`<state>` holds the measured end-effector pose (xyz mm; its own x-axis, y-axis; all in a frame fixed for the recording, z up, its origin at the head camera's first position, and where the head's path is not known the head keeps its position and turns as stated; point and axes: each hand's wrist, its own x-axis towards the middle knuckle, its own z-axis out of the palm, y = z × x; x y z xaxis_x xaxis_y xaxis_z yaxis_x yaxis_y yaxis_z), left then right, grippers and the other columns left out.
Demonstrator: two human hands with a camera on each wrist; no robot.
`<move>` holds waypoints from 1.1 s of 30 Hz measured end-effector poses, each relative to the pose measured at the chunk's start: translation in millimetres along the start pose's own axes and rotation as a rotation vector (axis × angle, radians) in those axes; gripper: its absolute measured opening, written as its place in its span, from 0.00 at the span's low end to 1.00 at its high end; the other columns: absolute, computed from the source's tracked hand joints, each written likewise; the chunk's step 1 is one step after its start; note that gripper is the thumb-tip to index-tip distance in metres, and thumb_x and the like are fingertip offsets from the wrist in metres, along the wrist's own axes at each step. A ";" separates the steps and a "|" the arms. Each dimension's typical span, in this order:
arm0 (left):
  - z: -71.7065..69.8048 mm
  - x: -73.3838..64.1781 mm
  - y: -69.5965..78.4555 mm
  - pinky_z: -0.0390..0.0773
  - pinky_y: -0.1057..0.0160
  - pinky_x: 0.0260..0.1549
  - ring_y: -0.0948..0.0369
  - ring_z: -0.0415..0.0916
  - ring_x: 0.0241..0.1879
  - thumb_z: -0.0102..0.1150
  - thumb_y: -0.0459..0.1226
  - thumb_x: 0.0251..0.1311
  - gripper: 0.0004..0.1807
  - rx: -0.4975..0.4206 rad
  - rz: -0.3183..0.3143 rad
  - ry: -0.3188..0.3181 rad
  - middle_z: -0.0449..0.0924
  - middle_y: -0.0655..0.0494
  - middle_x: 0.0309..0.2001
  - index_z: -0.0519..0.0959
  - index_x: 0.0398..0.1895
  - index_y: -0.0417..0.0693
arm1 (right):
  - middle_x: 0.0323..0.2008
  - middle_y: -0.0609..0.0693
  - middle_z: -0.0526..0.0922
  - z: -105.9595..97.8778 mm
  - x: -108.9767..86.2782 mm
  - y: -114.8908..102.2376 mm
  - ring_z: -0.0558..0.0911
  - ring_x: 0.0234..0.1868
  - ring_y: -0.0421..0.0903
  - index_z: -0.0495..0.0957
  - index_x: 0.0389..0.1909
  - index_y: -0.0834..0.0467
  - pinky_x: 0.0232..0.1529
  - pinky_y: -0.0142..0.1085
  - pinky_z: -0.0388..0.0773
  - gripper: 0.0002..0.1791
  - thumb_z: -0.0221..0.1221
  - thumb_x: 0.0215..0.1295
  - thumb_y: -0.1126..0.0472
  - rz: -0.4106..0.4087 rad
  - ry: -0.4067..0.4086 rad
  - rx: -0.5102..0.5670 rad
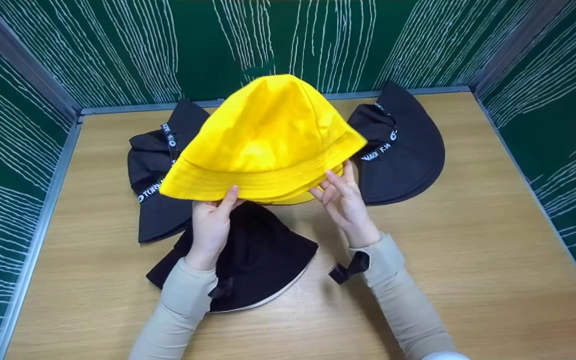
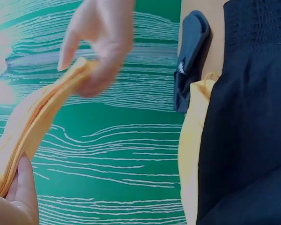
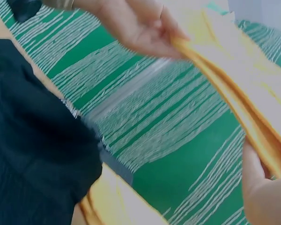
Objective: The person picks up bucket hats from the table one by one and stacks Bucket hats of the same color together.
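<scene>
A yellow bucket hat (image 1: 268,135) is held up above the table, crown up, brim toward me and tilted down to the left. My left hand (image 1: 212,225) pinches the front of its brim, thumb on top and fingers underneath. At the right end of the brim, my right hand (image 1: 340,197) grips the edge between thumb and fingers. Both wrist views show the brim edge-on, its cloth layers folded close together, with the left hand (image 3: 136,26) at one end and the right hand (image 2: 100,42) at the other. The hat's inside is mostly hidden.
Below the hands lies a black bucket hat (image 1: 263,260) with a pale edge, partly behind the left forearm. Dark wide-brimmed hats with lettered bands lie at the back left (image 1: 150,160) and back right (image 1: 403,160). Green white-streaked panels (image 1: 288,45) wall the wooden table (image 1: 468,260).
</scene>
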<state>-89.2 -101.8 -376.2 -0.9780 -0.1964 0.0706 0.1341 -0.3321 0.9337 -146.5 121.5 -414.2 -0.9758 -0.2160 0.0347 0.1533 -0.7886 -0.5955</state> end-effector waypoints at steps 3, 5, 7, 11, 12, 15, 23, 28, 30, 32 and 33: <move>-3.0 -3.7 5.0 0.81 0.66 0.41 0.65 0.79 0.39 0.52 0.26 0.63 0.14 0.075 0.031 -0.039 0.77 0.59 0.40 0.68 0.51 0.34 | 0.46 0.52 0.76 -14.0 5.5 -1.8 0.78 0.45 0.48 0.50 0.60 0.44 0.49 0.40 0.77 0.39 0.67 0.56 0.61 0.013 0.003 -0.026; -5.8 -5.3 7.0 0.80 0.67 0.42 0.65 0.78 0.40 0.54 0.29 0.63 0.16 0.120 0.043 -0.073 0.77 0.60 0.41 0.66 0.53 0.34 | 0.43 0.50 0.76 -22.3 10.2 -3.5 0.76 0.44 0.47 0.53 0.59 0.42 0.50 0.39 0.74 0.36 0.66 0.57 0.57 0.012 -0.006 -0.061; -7.7 -7.0 8.6 0.80 0.66 0.43 0.64 0.79 0.41 0.55 0.31 0.63 0.18 0.145 0.044 -0.105 0.77 0.60 0.42 0.65 0.54 0.35 | 0.42 0.48 0.76 -29.0 14.6 -7.3 0.76 0.43 0.46 0.59 0.55 0.44 0.47 0.37 0.73 0.29 0.65 0.58 0.53 0.002 -0.036 -0.096; -10.4 -9.5 10.1 0.80 0.67 0.42 0.65 0.79 0.40 0.56 0.34 0.63 0.20 0.182 0.033 -0.134 0.77 0.61 0.41 0.65 0.54 0.34 | 0.41 0.47 0.79 -35.1 21.6 -20.0 0.80 0.40 0.44 0.71 0.51 0.49 0.42 0.33 0.77 0.19 0.63 0.60 0.53 -0.003 -0.136 -0.104; -11.2 -9.7 10.3 0.80 0.67 0.42 0.65 0.79 0.39 0.56 0.34 0.63 0.20 0.185 0.029 -0.137 0.77 0.62 0.41 0.65 0.53 0.34 | 0.42 0.49 0.80 -35.2 22.4 -23.8 0.81 0.40 0.44 0.72 0.50 0.51 0.41 0.33 0.79 0.17 0.62 0.62 0.55 -0.004 -0.154 -0.123; -14.3 -9.6 10.6 0.80 0.67 0.41 0.65 0.79 0.39 0.57 0.34 0.63 0.19 0.195 0.017 -0.137 0.78 0.62 0.40 0.66 0.53 0.34 | 0.42 0.51 0.79 -32.8 22.8 -34.3 0.82 0.38 0.45 0.73 0.51 0.53 0.38 0.34 0.82 0.14 0.58 0.65 0.64 -0.025 -0.161 -0.239; -29.3 -6.1 13.8 0.78 0.69 0.45 0.66 0.77 0.40 0.58 0.29 0.60 0.20 0.285 -0.097 -0.139 0.77 0.59 0.42 0.66 0.54 0.34 | 0.38 0.51 0.81 -30.5 17.7 -53.6 0.82 0.33 0.43 0.81 0.45 0.52 0.37 0.31 0.82 0.18 0.53 0.64 0.75 -0.131 -0.141 -0.676; -44.2 -3.6 15.5 0.75 0.70 0.48 0.67 0.75 0.43 0.61 0.31 0.58 0.22 0.178 -0.151 -0.177 0.77 0.62 0.44 0.67 0.54 0.39 | 0.38 0.49 0.83 -31.0 14.7 -57.5 0.83 0.33 0.42 0.82 0.45 0.52 0.37 0.31 0.82 0.18 0.52 0.64 0.75 -0.193 -0.139 -0.738; -50.3 -1.5 17.8 0.76 0.70 0.46 0.67 0.75 0.42 0.61 0.31 0.58 0.25 0.054 -0.145 -0.187 0.76 0.62 0.46 0.65 0.58 0.43 | 0.38 0.48 0.83 -30.3 13.6 -58.2 0.83 0.33 0.41 0.81 0.45 0.52 0.37 0.31 0.82 0.18 0.52 0.64 0.74 -0.211 -0.138 -0.765; -56.3 1.5 22.6 0.78 0.70 0.45 0.66 0.75 0.43 0.58 0.31 0.60 0.28 -0.041 -0.124 -0.208 0.75 0.60 0.48 0.62 0.63 0.46 | 0.38 0.49 0.83 -28.1 11.9 -59.9 0.83 0.33 0.41 0.81 0.45 0.52 0.38 0.31 0.82 0.17 0.52 0.65 0.74 -0.223 -0.145 -0.778; -59.3 2.9 25.8 0.78 0.69 0.44 0.65 0.76 0.43 0.57 0.31 0.62 0.30 -0.058 -0.116 -0.214 0.75 0.59 0.50 0.59 0.66 0.47 | 0.39 0.49 0.83 -26.9 11.0 -60.8 0.83 0.33 0.41 0.81 0.45 0.53 0.38 0.31 0.82 0.17 0.52 0.65 0.74 -0.227 -0.150 -0.779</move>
<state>-79.1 -165.7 -372.7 -0.9981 0.0436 0.0425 0.0219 -0.3944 0.9187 -170.7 182.6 -399.2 -0.9302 -0.2177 0.2956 -0.2513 -0.2093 -0.9450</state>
